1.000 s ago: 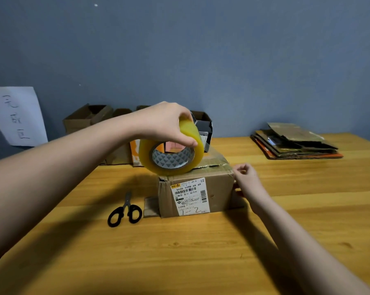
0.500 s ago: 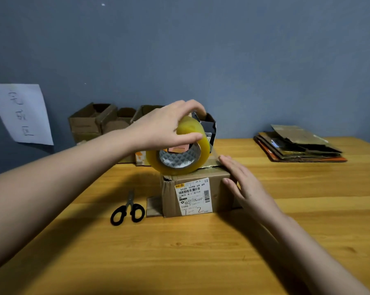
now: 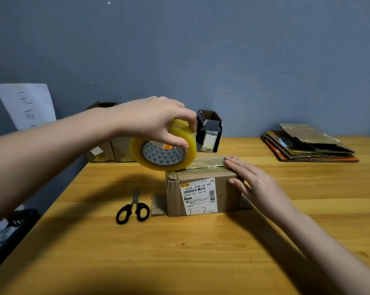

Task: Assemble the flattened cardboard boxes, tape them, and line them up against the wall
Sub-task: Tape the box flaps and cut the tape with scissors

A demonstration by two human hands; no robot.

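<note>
Left hand (image 3: 154, 122) grips the tape roll (image 3: 164, 152) at the box's (image 3: 201, 188) nine o'clock edge; right hand (image 3: 256, 184), fingers straight, presses the strip flat at three o'clock.

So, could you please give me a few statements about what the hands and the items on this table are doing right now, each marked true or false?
1. The left hand grips the yellow tape roll over the box. True.
2. The right hand is curled into a fist on the table. False: it lies flat with straight fingers against the box's right end.
3. The scissors lie on the table left of the box. True.
4. The stack of flattened cardboard sits at the near left corner. False: it is at the far right, by the wall.
5. The box's near side bears a shipping label. True.
</note>
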